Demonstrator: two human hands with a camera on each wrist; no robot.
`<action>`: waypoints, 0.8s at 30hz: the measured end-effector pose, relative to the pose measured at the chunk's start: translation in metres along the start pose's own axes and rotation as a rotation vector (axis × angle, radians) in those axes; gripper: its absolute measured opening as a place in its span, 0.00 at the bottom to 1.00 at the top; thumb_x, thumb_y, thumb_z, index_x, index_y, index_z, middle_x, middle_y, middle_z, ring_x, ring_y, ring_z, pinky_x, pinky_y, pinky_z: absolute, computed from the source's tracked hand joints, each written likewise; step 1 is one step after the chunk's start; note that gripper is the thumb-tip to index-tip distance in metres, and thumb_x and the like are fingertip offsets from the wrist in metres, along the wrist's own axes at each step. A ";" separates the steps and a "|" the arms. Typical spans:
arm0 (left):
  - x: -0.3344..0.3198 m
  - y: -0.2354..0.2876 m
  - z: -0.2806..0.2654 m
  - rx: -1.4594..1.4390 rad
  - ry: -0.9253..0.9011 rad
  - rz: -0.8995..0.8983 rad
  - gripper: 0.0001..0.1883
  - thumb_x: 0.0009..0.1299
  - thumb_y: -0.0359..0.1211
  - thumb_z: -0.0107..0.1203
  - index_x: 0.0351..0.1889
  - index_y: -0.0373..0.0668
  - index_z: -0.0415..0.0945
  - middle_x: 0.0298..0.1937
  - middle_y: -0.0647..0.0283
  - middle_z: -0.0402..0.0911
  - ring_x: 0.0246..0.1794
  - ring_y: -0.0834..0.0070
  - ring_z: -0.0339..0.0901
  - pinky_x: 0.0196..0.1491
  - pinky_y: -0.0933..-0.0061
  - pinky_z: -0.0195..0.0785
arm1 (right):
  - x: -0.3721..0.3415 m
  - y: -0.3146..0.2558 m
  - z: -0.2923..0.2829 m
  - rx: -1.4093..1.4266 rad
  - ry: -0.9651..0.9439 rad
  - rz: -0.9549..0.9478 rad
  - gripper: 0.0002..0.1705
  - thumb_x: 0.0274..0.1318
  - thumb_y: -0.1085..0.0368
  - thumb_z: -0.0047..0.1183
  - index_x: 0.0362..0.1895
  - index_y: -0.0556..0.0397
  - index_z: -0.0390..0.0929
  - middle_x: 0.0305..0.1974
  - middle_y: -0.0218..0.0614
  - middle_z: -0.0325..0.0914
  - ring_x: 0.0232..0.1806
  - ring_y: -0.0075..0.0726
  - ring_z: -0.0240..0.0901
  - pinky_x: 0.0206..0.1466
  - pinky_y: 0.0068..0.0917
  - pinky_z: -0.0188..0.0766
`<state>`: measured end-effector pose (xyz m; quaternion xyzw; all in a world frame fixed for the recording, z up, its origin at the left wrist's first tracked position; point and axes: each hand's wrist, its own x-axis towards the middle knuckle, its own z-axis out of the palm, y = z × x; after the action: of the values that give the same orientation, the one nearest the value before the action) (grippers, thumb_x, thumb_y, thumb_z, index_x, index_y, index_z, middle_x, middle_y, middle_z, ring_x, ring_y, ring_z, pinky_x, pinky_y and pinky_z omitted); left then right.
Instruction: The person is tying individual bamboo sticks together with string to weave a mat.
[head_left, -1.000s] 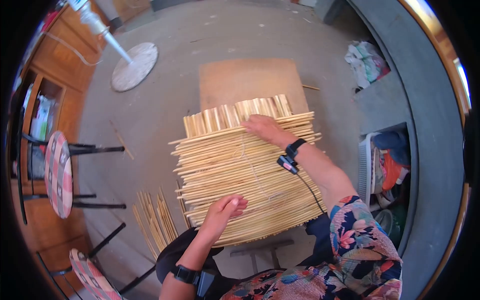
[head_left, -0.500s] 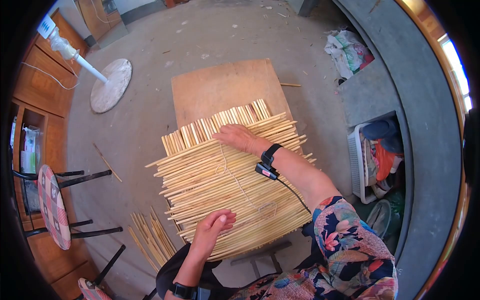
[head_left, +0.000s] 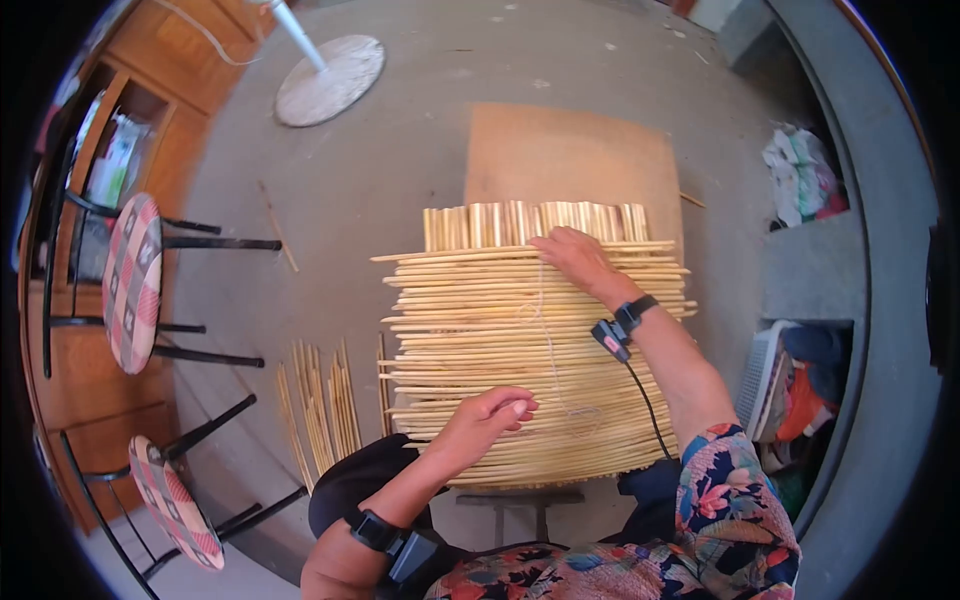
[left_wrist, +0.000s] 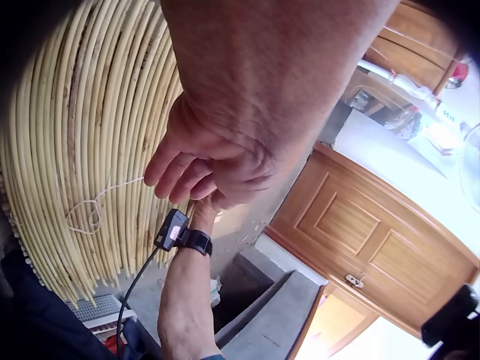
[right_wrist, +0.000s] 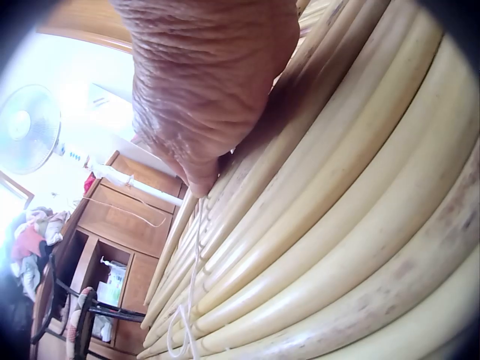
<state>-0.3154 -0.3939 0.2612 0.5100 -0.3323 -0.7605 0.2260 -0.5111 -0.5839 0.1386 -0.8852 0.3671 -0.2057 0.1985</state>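
Long pale peeled sticks (head_left: 470,330) lie side by side as a mat in front of the person. A thin white string (head_left: 549,350) runs loosely across them, with a small loop visible in the right wrist view. At the far edge, the right hand (head_left: 580,262) grips the outermost stick (head_left: 440,256), fingers bent down over it where the string (right_wrist: 199,232) meets it. Part of that grip is hidden behind the knuckles. Above the near left part of the mat hovers the left hand (head_left: 480,425), its fingers (left_wrist: 176,176) loosely curled and holding nothing.
A row of short stick pieces (head_left: 540,222) shows beyond the mat, on a brown board (head_left: 570,150). Loose sticks (head_left: 318,405) lie on the floor at left, near two checked chairs (head_left: 132,285). A fan base (head_left: 330,82) stands farther back; a basket (head_left: 760,385) sits at right.
The head view has swung, shifting the whole scene in the frame. The right hand stays at the mat's far edge; the left stays over its near part, now reaching a little farther over the sticks.
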 end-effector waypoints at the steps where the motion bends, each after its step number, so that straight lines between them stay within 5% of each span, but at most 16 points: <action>1: 0.003 -0.001 0.002 0.019 -0.044 -0.007 0.16 0.69 0.34 0.42 0.49 0.32 0.67 0.46 0.56 0.74 0.46 0.72 0.72 0.49 0.74 0.66 | -0.008 0.002 -0.004 -0.014 -0.016 0.055 0.14 0.47 0.65 0.51 0.41 0.46 0.73 0.27 0.35 0.65 0.33 0.40 0.64 0.36 0.34 0.63; 24: 0.004 -0.010 0.011 0.032 -0.069 0.003 0.15 0.69 0.33 0.45 0.48 0.33 0.68 0.44 0.59 0.75 0.44 0.75 0.72 0.48 0.76 0.66 | -0.010 0.009 0.001 -0.046 -0.013 0.099 0.12 0.48 0.65 0.52 0.41 0.45 0.73 0.27 0.35 0.65 0.32 0.40 0.63 0.37 0.33 0.64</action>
<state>-0.3268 -0.3869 0.2544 0.4864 -0.3527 -0.7720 0.2074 -0.5218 -0.5823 0.1313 -0.8714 0.4140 -0.1816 0.1904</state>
